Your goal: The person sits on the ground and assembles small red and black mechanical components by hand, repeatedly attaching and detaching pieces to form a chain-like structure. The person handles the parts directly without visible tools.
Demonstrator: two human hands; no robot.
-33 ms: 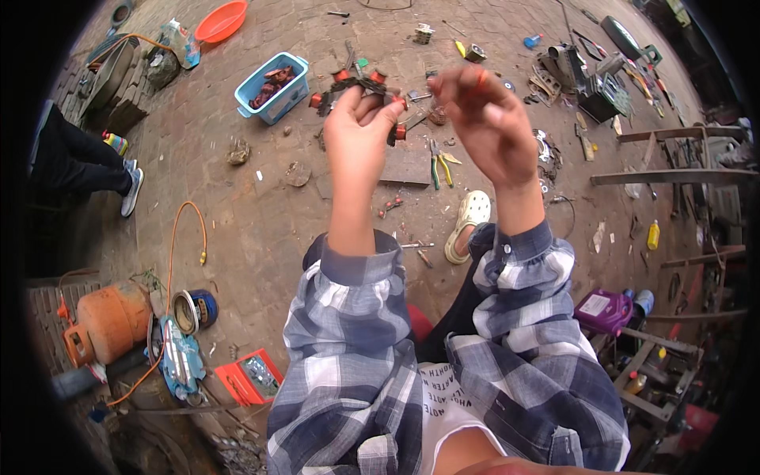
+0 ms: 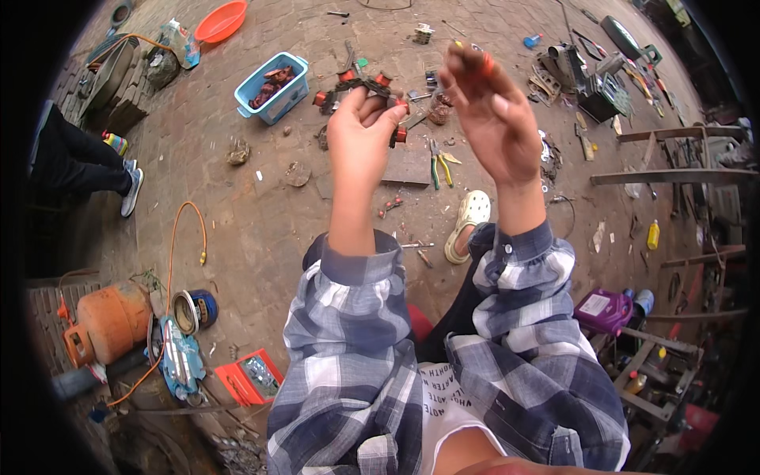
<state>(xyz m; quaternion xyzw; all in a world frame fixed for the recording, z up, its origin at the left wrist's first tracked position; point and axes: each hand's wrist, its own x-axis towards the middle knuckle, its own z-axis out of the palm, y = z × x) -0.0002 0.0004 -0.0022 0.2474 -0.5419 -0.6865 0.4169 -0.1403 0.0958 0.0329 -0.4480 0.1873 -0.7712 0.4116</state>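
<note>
My left hand [image 2: 360, 134] is closed on a dark motor stator [image 2: 366, 84] with red wire coils on its arms, in front of me above the paved ground. My fingers hide part of its middle. To its right my right hand [image 2: 500, 131] is raised, apart from the stator. Its fingers point up and slightly bent, the thumb away from them. A red-orange band [image 2: 487, 65] shows on one finger. Whether a thin strand runs between this hand and the stator I cannot make out. Below the hands lie pliers [image 2: 435, 164] with yellow-green handles, beside a flat plate [image 2: 406, 173].
A blue basket [image 2: 273, 99] with reddish pieces stands left of the stator. An orange basin [image 2: 221, 21] is farther off. An orange gas cylinder [image 2: 115, 321] and a red box [image 2: 237, 380] sit at lower left. Metal frames [image 2: 673, 177] line the right. A person's shoe [image 2: 132, 188] shows left.
My right hand has moved up and a little right, farther from the stator, its fingers less curled. My left hand has barely shifted, the stator tilting slightly with it.
</note>
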